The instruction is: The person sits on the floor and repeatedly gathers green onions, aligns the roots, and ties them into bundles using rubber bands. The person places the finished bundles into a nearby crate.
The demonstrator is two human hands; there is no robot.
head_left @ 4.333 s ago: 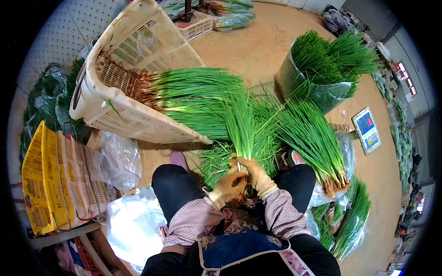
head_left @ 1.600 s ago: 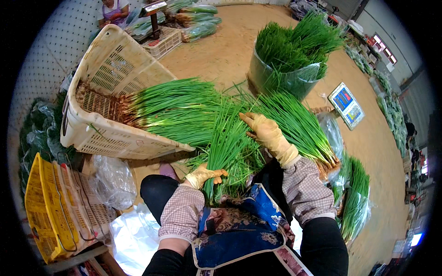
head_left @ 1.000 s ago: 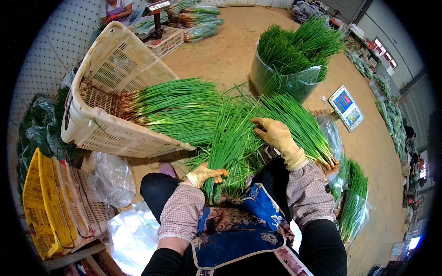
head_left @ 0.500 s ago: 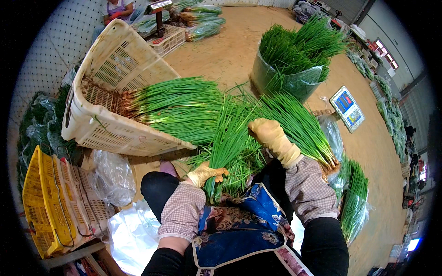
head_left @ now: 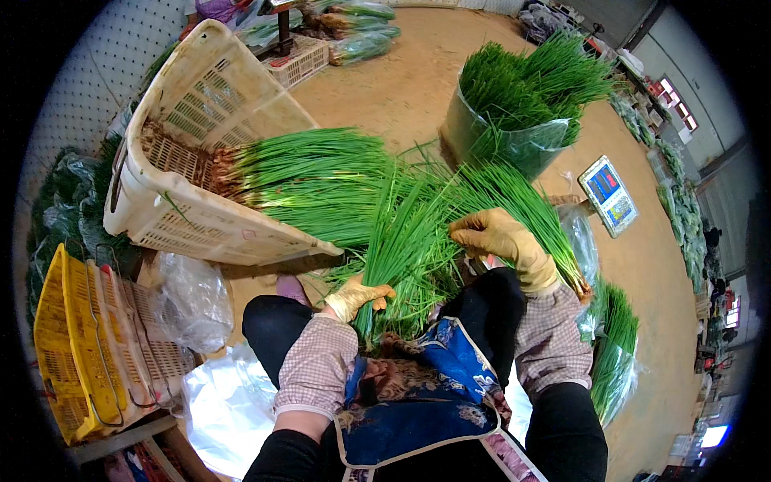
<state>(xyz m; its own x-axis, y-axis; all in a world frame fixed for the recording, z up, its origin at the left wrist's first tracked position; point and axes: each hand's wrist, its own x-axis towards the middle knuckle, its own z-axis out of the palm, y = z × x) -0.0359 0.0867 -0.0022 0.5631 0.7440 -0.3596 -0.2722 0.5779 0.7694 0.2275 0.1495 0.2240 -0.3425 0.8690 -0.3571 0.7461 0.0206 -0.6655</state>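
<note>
My left hand (head_left: 357, 299), in a tan glove, is closed round a bunch of thin spring onions (head_left: 395, 229) whose leaves fan out away from me. To its right my right hand (head_left: 507, 245), gloved alike, has its fingers curled and pinched together; whatever is between them I cannot make out. Loose green leaves (head_left: 418, 301) lie heaped between my knees below both hands. Ahead on the left, a thick pile of spring onions (head_left: 313, 181) rests with its brown roots in a tipped white crate (head_left: 233, 237). Beyond my right hand lies another bundle (head_left: 534, 221), roots toward me.
A clear bag stuffed with greens (head_left: 514, 128) stands ahead right, near a scale display (head_left: 608, 195). On the left are a yellow crate (head_left: 76, 361) and crumpled clear plastic (head_left: 193, 301). Bagged onions (head_left: 617, 345) lie at my right. A person (head_left: 217, 10) is at the far left.
My right hand has drawn back to the right and slightly down, turning so its fingers point left. The left hand keeps its hold on the bunch, almost unmoved. The view has shifted slightly.
</note>
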